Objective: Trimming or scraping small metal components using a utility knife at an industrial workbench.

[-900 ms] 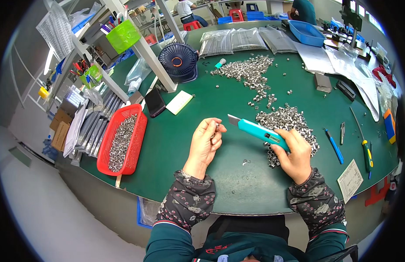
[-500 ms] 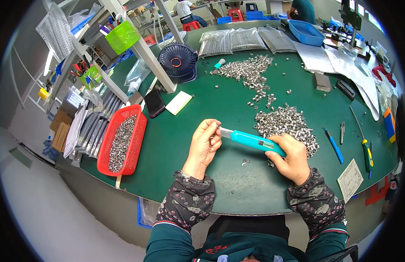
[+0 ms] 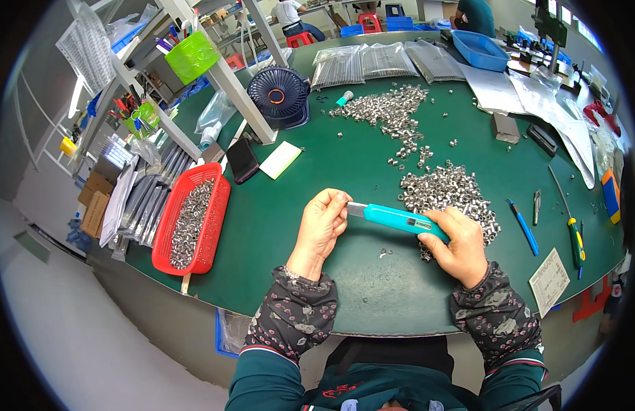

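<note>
My right hand (image 3: pixel 456 245) is wrapped round the teal handle of a utility knife (image 3: pixel 398 218), with the thumb along its near side. The knife's wide grey blade points left, its tip touching or almost touching the fingertips of my left hand (image 3: pixel 321 226). Thumb and forefinger of that left hand are pinched together; whatever small piece they hold is mostly hidden. Just beyond the knife lies a heap of small metal rings (image 3: pixel 444 190), partly behind my right hand. A few tiny scraps (image 3: pixel 385 253) rest on the green tabletop (image 3: pixel 372 294) nearer to me.
A red basket (image 3: pixel 165 236) of metal pieces stands at the left. Farther back are a second pile of rings (image 3: pixel 386 109), a dark fan (image 3: pixel 278 96), a phone (image 3: pixel 243 162) and a notepad (image 3: pixel 282 160). Right of me lie a blue tool (image 3: pixel 523 227), a screwdriver (image 3: pixel 576 240) and a paper slip (image 3: pixel 549 282).
The knife has shifted very slightly to the right with my right hand. My left fingertips have turned a little at the blade tip and cover more of what is between them.
</note>
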{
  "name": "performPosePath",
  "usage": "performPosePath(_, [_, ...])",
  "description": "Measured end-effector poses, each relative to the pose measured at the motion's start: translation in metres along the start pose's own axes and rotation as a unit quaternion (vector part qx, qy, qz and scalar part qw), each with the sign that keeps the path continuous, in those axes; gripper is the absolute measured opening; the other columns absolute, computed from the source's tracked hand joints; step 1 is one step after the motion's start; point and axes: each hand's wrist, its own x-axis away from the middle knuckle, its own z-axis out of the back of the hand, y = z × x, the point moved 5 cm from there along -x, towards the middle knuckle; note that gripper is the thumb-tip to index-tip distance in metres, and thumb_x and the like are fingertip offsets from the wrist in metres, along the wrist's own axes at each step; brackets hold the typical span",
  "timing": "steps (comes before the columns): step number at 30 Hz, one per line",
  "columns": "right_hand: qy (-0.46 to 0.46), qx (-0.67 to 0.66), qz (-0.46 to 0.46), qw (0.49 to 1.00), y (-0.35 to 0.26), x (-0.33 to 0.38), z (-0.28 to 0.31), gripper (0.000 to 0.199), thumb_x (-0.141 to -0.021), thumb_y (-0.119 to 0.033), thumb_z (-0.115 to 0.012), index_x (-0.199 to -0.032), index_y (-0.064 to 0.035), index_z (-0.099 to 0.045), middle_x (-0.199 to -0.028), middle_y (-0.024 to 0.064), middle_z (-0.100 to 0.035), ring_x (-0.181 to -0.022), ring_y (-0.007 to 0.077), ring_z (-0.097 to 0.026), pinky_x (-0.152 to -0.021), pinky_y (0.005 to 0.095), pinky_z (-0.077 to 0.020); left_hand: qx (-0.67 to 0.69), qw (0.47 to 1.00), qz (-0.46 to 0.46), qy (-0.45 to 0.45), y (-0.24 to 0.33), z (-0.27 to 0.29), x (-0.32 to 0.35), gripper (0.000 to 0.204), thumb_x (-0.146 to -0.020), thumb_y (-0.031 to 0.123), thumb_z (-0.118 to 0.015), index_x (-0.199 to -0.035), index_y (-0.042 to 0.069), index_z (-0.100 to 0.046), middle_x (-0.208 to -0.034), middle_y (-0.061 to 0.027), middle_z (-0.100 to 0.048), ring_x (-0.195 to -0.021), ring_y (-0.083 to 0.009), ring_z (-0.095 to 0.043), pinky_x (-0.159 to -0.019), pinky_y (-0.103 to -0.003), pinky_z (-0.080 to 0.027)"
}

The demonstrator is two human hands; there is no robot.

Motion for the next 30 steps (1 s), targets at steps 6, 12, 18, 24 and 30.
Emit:
performPosePath(6, [0.028,0.041,0.026,0.998,-0.0046,0.0005,0.0019,0.026,-0.065,-0.017,-0.067,-0.088,-0.0064,-0.058,-0.063,0.007,-0.045,-0.052,0.0234,-0.049,-0.046,0.0336,-0.0374,-0.014,1.0,0.012,0.01,-0.0016,0.0014,-0.0005,0.019,-0.087,0.021,-0.051,-0.078,0.004,-0.052,-0.058,0.001,-0.046,-0.04,-0.0004,-0.03,-0.033,-0.014,-0.022])
performPosePath(12, [0.031,0.052,0.038,0.997,-0.0076,0.0001,0.0038,0.027,-0.065,-0.015,-0.067,-0.088,-0.0067,-0.057,-0.063,0.0067,-0.044,-0.052,0.0231,-0.048,-0.045,0.0332,-0.0371,-0.023,0.999,0.03,0.02,-0.0026,0.0006,-0.0001,0.025,-0.087,0.027,-0.051,-0.073,0.007,-0.05,-0.053,0.001,-0.044,-0.037,-0.0016,-0.029,-0.032,-0.015,-0.02])
performPosePath(18, [0.066,0.045,0.05,0.996,-0.007,-0.0008,0.0067,0.028,-0.064,-0.014,-0.068,-0.089,-0.0055,-0.057,-0.063,0.0074,-0.045,-0.052,0.023,-0.049,-0.045,0.0328,-0.037,-0.017,0.998,0.062,0.028,-0.0053,0.0009,0.0014,0.03,-0.086,0.032,-0.05,-0.07,0.007,-0.05,-0.05,0.0014,-0.041,-0.036,-0.0022,-0.028,-0.031,-0.016,-0.019])
performPosePath(24, [0.08,0.055,0.036,0.995,-0.0094,-0.0027,0.0075,0.027,-0.063,-0.01,-0.068,-0.088,-0.0045,-0.057,-0.064,0.0085,-0.046,-0.053,0.0231,-0.049,-0.046,0.0321,-0.0377,0.014,0.997,0.062,0.038,-0.0044,0.0024,0.0003,0.03,-0.086,0.032,-0.05,-0.07,0.006,-0.049,-0.05,0.0021,-0.041,-0.036,-0.0026,-0.028,-0.031,-0.016,-0.019])
performPosePath(30, [0.097,0.042,0.044,0.993,-0.0105,-0.0043,0.01,0.027,-0.063,-0.008,-0.067,-0.088,-0.0048,-0.057,-0.064,0.0092,-0.047,-0.054,0.0248,-0.05,-0.047,0.0329,-0.0381,0.099,0.993,0.044,0.046,0.0004,0.0046,0.0017,0.021,-0.088,0.023,-0.047,-0.083,0.003,-0.05,-0.066,-0.0029,-0.047,-0.044,-0.0043,-0.033,-0.034,-0.015,-0.022])
